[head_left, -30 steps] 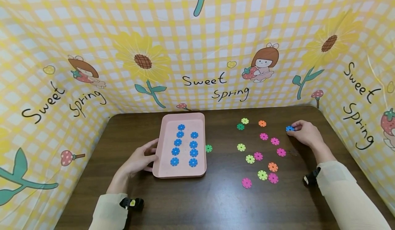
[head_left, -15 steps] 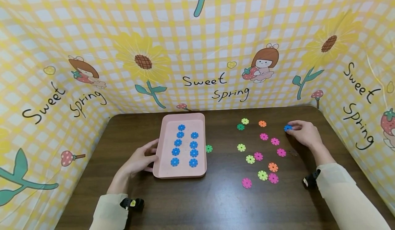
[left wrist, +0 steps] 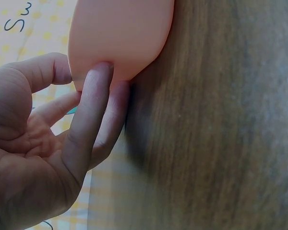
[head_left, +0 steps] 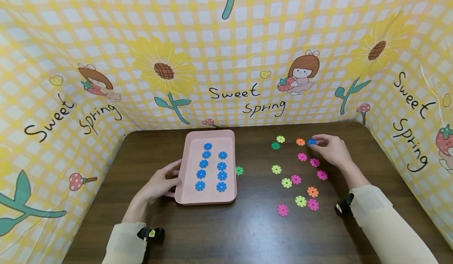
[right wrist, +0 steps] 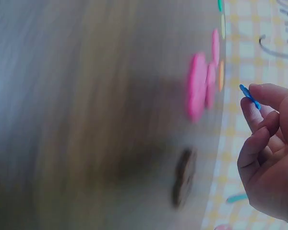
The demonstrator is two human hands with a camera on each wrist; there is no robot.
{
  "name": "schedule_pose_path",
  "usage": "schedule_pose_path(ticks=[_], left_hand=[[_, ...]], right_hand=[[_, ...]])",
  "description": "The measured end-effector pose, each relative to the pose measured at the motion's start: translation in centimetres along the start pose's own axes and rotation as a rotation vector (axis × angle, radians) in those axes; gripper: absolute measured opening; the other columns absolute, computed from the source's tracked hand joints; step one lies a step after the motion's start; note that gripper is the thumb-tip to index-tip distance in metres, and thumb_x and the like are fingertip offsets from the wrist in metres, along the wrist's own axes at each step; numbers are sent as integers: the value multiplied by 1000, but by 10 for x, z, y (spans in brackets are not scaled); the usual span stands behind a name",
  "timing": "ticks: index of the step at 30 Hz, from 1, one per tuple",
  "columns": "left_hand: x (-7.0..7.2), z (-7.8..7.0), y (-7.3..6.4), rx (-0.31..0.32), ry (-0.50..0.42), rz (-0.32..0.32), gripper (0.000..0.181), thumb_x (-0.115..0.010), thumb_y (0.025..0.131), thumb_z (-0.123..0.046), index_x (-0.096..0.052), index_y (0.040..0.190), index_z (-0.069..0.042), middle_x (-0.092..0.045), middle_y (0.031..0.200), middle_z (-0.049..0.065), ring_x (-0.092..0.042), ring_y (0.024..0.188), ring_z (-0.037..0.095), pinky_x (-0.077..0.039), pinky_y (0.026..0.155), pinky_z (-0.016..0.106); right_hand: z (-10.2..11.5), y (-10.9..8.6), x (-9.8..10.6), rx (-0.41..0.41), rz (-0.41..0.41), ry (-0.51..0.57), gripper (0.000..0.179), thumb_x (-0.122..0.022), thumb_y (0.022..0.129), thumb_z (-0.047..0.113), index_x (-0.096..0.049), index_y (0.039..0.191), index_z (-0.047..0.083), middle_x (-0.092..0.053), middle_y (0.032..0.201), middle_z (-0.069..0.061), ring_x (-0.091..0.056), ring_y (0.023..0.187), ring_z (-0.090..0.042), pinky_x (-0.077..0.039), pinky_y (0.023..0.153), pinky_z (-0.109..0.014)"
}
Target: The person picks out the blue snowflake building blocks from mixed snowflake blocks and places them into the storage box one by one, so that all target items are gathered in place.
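Observation:
My right hand (head_left: 332, 150) pinches a blue notched disc (head_left: 311, 142) between thumb and fingertips, just right of an orange disc (head_left: 300, 142). In the right wrist view the blue disc (right wrist: 250, 97) is held edge-on above the table. With bent fingers my left hand (head_left: 159, 183) holds the left side of a pink tray (head_left: 212, 198). Its fingertips touch the outer wall of the tray (left wrist: 122, 33) in the left wrist view. Several blue discs (head_left: 201, 174) lie in two columns in the tray.
Pink (head_left: 295, 179), yellow-green (head_left: 276, 169), orange (head_left: 313, 192) and green discs lie scattered right of the tray. A green disc (head_left: 239, 170) touches the tray's right side. A brown disc (right wrist: 185, 177) lies on the table. Patterned cloth (head_left: 226, 59) surrounds the table.
My right hand has moved left with the blue disc, from the far right of the table to beside the orange disc. The left hand and tray have stayed in place.

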State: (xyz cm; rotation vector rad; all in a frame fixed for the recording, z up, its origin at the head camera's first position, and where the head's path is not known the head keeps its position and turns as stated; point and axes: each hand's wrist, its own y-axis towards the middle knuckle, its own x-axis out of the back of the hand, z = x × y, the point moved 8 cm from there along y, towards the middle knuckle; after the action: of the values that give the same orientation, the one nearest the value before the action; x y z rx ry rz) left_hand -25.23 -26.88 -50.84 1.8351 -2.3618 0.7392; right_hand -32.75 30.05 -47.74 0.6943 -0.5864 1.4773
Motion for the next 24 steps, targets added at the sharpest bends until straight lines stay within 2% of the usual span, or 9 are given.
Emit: schedule_pose_path(ticks=[5,8,10,15,17,20,24], left_hand=[[-1,-2,-1,-6,-2,2,72,-61,101,-4,-31,165,-17,-46,145,29,-67,103,32,-63,71,47],[-2,-2,-2,-7,-6,4,72,-61,101,-5,-30,165,-16,-45,145,30,-67,103,33,-63,70,48],[-1,-1,-2,-8,-6,6,73,-61,101,-5,-28,165,-15,-45,146,30,-67,103,33,-63,70,48],[0,0,-2,-9,-6,3,73,-61,101,-5,-28,165,-15,-46,146,30,-68,102,33,-63,69,48],[0,-1,-2,-11,-5,3,73,-61,101,-5,-29,165,-15,-46,145,30,-68,102,33,-63,69,48],[0,-1,-2,-12,-5,3,73,-61,101,-5,-29,165,-16,-46,145,30,-68,102,33,-63,69,48],[-1,0,-1,-10,-7,4,73,-61,101,-5,-29,165,-16,-46,146,30,-68,101,33,-63,69,48]], right_hand=[[29,8,-19,54,30,21,40,-73,99,28,-69,131,4,-73,113,-18,-67,95,-33,-51,72,-36],[45,12,-32,73,57,49,40,-74,98,28,-69,131,6,-73,114,-17,-67,86,-28,-51,68,-34],[55,15,-41,85,73,66,39,-75,98,28,-70,130,8,-73,114,-15,-63,74,-24,-51,61,-34],[88,24,-63,165,91,87,36,-76,97,26,-72,128,9,-75,108,-9,-65,83,-26,-50,68,-37],[103,28,-72,196,96,100,34,-77,96,26,-73,126,10,-75,106,-6,-65,92,-26,-49,73,-37],[121,32,-86,218,115,138,33,-77,96,27,-74,125,11,-74,105,-3,-62,82,-25,-47,68,-36],[138,37,-105,232,144,187,35,-78,95,27,-74,125,9,-74,104,-2,-64,91,-24,-49,75,-38]])
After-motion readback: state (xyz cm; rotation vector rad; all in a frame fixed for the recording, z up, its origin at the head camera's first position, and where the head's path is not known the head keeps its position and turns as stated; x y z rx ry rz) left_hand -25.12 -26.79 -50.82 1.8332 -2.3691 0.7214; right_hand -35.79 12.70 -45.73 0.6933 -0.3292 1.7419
